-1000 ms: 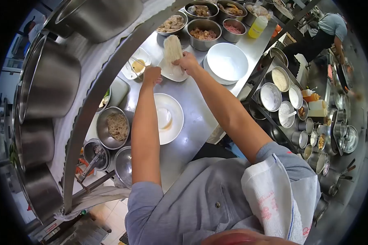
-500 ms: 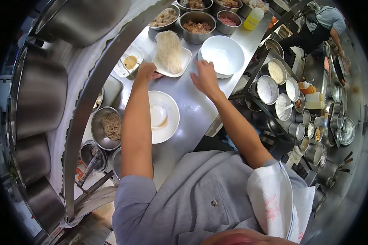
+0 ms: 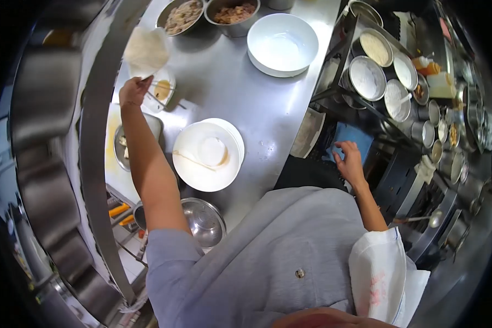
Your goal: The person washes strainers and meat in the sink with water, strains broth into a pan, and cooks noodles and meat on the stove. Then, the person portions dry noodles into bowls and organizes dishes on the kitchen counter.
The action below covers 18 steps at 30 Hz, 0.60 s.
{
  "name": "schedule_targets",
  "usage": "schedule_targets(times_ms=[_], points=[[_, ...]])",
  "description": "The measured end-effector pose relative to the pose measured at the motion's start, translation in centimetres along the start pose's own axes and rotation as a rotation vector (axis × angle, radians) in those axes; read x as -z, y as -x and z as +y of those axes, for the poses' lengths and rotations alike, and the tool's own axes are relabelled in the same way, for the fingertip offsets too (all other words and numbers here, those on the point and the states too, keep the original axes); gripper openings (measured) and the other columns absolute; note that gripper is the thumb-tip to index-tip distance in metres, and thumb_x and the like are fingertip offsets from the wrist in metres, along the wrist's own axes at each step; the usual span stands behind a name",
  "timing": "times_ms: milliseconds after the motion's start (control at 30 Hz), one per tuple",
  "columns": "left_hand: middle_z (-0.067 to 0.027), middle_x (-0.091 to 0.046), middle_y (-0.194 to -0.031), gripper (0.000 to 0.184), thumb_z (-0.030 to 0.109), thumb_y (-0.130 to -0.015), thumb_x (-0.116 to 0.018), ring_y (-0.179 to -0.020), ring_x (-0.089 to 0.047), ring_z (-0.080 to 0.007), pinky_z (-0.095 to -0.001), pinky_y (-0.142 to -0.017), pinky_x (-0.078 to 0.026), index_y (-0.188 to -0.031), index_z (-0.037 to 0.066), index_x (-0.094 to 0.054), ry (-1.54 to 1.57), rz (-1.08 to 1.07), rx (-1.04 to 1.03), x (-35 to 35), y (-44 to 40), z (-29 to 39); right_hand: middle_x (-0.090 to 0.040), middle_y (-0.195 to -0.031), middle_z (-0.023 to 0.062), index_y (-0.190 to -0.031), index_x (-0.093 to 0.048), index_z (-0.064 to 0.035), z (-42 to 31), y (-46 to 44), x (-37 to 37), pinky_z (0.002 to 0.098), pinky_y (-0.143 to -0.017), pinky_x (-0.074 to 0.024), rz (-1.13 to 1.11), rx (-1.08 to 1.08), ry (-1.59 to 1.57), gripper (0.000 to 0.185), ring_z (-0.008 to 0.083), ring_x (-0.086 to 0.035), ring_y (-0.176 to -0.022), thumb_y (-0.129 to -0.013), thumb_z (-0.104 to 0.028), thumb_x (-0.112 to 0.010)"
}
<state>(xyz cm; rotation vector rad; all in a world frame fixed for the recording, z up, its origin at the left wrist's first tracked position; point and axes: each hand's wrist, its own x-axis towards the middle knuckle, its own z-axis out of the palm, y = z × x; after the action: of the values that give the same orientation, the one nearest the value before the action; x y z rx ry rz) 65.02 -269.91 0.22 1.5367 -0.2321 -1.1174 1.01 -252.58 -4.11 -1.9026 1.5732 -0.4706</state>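
My left hand [image 3: 135, 92] is closed on the near edge of a plate of pale dried noodles [image 3: 146, 50], held up at the left under the steel shelf post. Motion blurs the noodles and mostly hides the plate. Beside that hand, a small white dish [image 3: 169, 98] has yellow sauce in it and chopsticks across it. My right hand [image 3: 351, 161] hangs past the counter's right edge, fingers apart and holding nothing. Stacked white bowls [image 3: 209, 177] with a brownish stain stand mid-counter. A large white bowl [image 3: 283, 46] sits farther back.
Steel bowls of raw meat [image 3: 234, 19] line the back of the counter [image 3: 257, 136]. To the right, a rack carries pots of white powder [image 3: 367, 78]. A steel shelf post [image 3: 101, 120] runs along the left. A perforated steel bowl [image 3: 205, 221] is near my body.
My left hand has carried the noodle plate leftward and up off the counter. My right hand has left the large white bowl's side and swung right, beyond the counter edge. The view has shifted.
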Motion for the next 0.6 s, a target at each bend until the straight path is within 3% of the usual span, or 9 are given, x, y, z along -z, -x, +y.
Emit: schedule_targets(times_ms=[100,200,300,433,600], points=[[-0.0264,-0.057,-0.098,0.022,-0.004,-0.088,-0.032,-0.093,-0.060,-0.0403,-0.0443,-0.083,-0.056,-0.100,-0.019,-0.042,-0.066,0.035,-0.038,0.5,-6.3,1.7,-0.060,-0.093,0.0163,-0.097,-0.061,0.0005,0.2,0.8,0.2,0.0405,-0.079,-0.0438,0.057,-0.052,0.013,0.025,0.0357,-0.053,-0.089,-0.073,-0.004,-0.066],[-0.0265,-0.057,-0.102,0.027,-0.002,-0.090,-0.028,-0.093,-0.060,-0.0412,-0.0472,-0.085,-0.055,-0.105,-0.016,-0.044,0.081,0.105,-0.005,0.3,-12.1,2.4,-0.060,-0.094,0.0164,-0.097,-0.061,0.0008,0.3,1.9,0.5,0.0404,-0.080,-0.0438,0.092,-0.157,0.017,0.025,0.0355,-0.053,-0.090,-0.073,-0.004,-0.065],[-0.0246,-0.056,-0.114,0.034,0.002,-0.092,-0.024,-0.100,-0.058,-0.0417,-0.0492,-0.088,-0.053,-0.117,-0.008,-0.044,0.196,0.140,-0.111,-0.3,-15.7,2.2,-0.060,-0.094,0.0166,-0.098,-0.060,0.0011,0.6,3.4,0.9,0.0398,-0.079,-0.0438,0.117,-0.242,0.034,0.025,0.0357,-0.054,-0.089,-0.073,-0.003,-0.065],[-0.0254,-0.054,-0.117,0.034,0.003,-0.092,-0.025,-0.106,-0.055,-0.0401,-0.0498,-0.089,-0.051,-0.118,-0.008,-0.046,0.264,0.184,-0.056,-1.0,-17.9,1.3,-0.060,-0.091,0.0166,-0.098,-0.059,0.0014,1.2,5.4,0.6,0.0395,-0.075,-0.0437,0.126,-0.339,0.088,0.025,0.0341,-0.054,-0.083,-0.074,-0.003,-0.064],[-0.0156,-0.055,-0.122,0.035,0.008,-0.094,-0.029,-0.114,-0.051,-0.0360,-0.0513,-0.093,-0.048,-0.122,-0.001,-0.048,0.305,0.150,-0.045,-2.2,-17.3,-0.3,-0.060,-0.093,0.0165,-0.100,-0.060,0.0007,2.2,7.4,-0.6,0.0405,-0.074,-0.0437,0.087,-0.418,0.128,0.026,0.0335,-0.053,-0.081,-0.075,-0.004,-0.063]])
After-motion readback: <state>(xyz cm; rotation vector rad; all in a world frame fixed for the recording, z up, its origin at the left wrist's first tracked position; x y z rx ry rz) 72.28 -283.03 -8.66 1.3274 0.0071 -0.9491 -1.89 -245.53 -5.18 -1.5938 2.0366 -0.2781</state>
